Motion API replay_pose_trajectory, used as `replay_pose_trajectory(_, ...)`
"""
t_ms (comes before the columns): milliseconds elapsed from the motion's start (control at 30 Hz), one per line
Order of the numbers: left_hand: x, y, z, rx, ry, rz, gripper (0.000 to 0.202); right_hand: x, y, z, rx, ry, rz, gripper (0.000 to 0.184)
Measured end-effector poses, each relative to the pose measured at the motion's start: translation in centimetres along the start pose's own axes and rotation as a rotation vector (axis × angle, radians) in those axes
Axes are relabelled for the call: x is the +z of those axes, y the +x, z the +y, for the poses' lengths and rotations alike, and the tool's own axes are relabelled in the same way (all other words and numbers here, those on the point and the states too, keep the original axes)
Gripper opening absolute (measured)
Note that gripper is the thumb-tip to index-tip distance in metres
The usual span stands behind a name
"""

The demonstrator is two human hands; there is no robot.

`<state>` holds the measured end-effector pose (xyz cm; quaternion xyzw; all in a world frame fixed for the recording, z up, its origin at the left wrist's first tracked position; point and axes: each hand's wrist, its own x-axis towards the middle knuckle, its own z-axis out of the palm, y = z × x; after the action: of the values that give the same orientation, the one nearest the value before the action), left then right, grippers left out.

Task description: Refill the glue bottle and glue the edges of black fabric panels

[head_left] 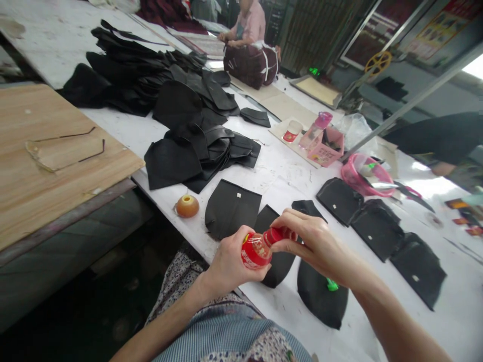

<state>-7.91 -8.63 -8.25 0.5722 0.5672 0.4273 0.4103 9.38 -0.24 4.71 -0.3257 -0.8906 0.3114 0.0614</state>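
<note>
A small red bottle [256, 250] with white lettering and a red cap [277, 235] is held tilted above the near edge of the white table [287, 176]. Its label is blurred and partly covered by fingers, so nothing can be read. The body is clasped by the curled left hand [228, 261]; the cap is pinched by the fingertips of the right hand [317, 244].

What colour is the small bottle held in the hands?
Red bottle with a red cap, shown in the head view.
</note>
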Motion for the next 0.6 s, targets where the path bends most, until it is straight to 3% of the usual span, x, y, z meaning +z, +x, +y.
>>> replay_pose_trajectory(167,-0.1,0.5,0.0,-0.007,0.182,0.082,0.043,0.9,0.8,0.4,0.110,0.018,0.039,0.029)
replay_pose_trajectory(300,-0.2,1.2,0.0,-0.002,0.197,0.067,0.042,1.3,1.1,0.6,0.237,0.081,0.082,0.038)
replay_pose_trajectory(400,-0.1,2.4,0.5,-0.006,0.108,0.060,0.045,0.9,0.7,1.1,0.349,0.126,0.217,0.047)
replay_pose_trajectory(500,-0.2,4.0,1.3,0.035,0.048,0.082,0.048,0.3,-0.6,2.3,0.338,0.233,0.410,0.068)
replay_pose_trajectory(600,-0.3,6.3,2.4,0.063,0.011,0.108,0.049,0.7,-2.5,4.4,0.368,0.329,0.499,0.057)
